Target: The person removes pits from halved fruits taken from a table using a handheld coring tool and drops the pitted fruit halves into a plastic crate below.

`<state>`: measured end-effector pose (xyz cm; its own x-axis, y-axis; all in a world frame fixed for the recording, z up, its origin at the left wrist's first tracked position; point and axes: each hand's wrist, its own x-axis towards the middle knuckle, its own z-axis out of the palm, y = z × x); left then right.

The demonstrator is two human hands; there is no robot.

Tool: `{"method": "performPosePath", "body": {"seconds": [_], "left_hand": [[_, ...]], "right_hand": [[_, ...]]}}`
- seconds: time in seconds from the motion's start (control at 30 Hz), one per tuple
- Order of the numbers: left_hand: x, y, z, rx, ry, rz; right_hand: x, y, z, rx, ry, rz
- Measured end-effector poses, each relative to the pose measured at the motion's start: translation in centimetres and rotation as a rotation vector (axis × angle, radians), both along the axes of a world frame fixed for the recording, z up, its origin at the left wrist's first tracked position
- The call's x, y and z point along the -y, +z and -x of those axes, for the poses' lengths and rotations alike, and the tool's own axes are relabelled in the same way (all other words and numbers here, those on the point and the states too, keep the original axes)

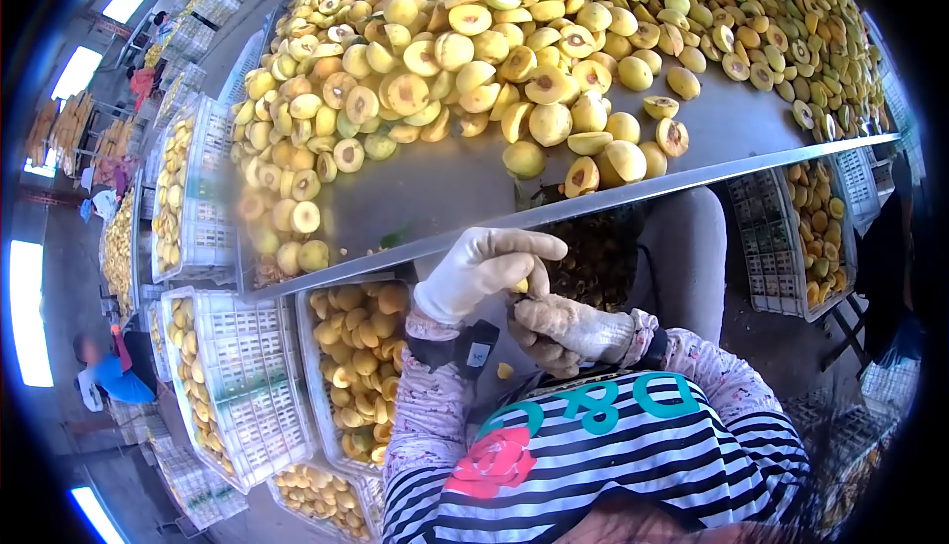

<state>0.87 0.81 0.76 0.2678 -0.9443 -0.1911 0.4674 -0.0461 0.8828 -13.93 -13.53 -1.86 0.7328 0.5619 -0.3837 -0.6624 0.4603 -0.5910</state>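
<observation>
Both my hands wear pale, stained gloves and meet in front of my chest, just below the metal table's edge. My left hand (486, 269) has its fingers bent around a small yellow piece of fruit (520, 286), of which only a bit shows. Close against it, my right hand (568, 333) is closed, its fingers curled; what it holds, if anything, is hidden. Beyond the hands, many halved yellow fruits (551, 83) with brown centres are heaped on the metal table (425, 188).
Crates of fruit halves (247, 378) stand at the left, another crate (768, 257) at the right. A dark heap (593, 262) lies below the table edge, between my knees. A person in blue (121, 380) is at the far left. The table's raised rim (692, 170) runs across.
</observation>
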Motion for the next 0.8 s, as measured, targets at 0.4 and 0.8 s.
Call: {"method": "performPosePath", "body": {"seconds": [0.4,0.8], "left_hand": [[-1.3,-1.5,-0.5,-0.071,-0.12,-0.028],[-4.9,-3.4,0.3,-0.011,-0.062,0.063]], "right_hand": [[-1.9,0.7,-0.3,-0.002,0.018,0.286],[-4.7,-0.9,-0.2,0.004,0.063,0.327]]}}
